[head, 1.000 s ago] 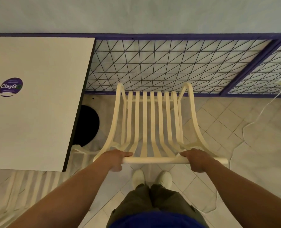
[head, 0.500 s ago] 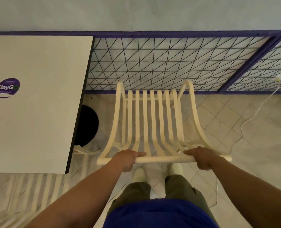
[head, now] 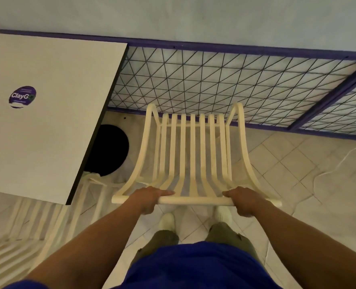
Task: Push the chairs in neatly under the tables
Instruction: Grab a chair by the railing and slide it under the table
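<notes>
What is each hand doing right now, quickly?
Left hand: closed, gripping the top rail of the chair.
Right hand: closed, gripping the same top rail.

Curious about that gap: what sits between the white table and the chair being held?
Head view: between the table and held chair lies tiled floor with a black round base and a bit of another cream chair.

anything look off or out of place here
Yes. The cream slatted chair, gripped at its top rail by the left hand and right hand, stands in the open beside the table, facing the mesh fence rather than tucked under. A white cable also trails loose over the floor tiles.
</notes>
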A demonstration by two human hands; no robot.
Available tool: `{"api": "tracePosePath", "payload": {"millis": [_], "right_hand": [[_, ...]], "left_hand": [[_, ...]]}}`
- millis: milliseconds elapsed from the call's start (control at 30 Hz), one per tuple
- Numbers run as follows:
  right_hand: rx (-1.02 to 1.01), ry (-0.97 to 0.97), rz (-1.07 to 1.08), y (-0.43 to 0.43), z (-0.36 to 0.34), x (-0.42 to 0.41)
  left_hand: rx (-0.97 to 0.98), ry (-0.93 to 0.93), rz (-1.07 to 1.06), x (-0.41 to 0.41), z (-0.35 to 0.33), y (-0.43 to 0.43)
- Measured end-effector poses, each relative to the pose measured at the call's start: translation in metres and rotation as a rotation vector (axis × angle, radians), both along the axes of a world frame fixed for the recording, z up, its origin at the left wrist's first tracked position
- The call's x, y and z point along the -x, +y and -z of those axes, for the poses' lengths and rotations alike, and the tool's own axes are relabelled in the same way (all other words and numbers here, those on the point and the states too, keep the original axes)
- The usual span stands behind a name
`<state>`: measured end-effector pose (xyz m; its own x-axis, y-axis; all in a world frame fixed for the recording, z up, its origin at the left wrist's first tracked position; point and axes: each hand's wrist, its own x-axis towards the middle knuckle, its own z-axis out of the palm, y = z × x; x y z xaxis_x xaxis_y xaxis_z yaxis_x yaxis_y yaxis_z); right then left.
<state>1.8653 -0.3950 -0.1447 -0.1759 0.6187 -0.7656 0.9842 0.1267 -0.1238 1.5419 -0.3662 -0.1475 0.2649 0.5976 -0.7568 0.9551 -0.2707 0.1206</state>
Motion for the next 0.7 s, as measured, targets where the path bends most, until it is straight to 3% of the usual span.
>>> {"api": "tracePosePath", "payload": {"millis": [700], "right_hand": [[0.014,0.019,-0.460,0.096,-0.012,-0.069]], "left_hand": [[0.007,-0.086,-0.493,-0.084,-0.001,-0.047]]}}
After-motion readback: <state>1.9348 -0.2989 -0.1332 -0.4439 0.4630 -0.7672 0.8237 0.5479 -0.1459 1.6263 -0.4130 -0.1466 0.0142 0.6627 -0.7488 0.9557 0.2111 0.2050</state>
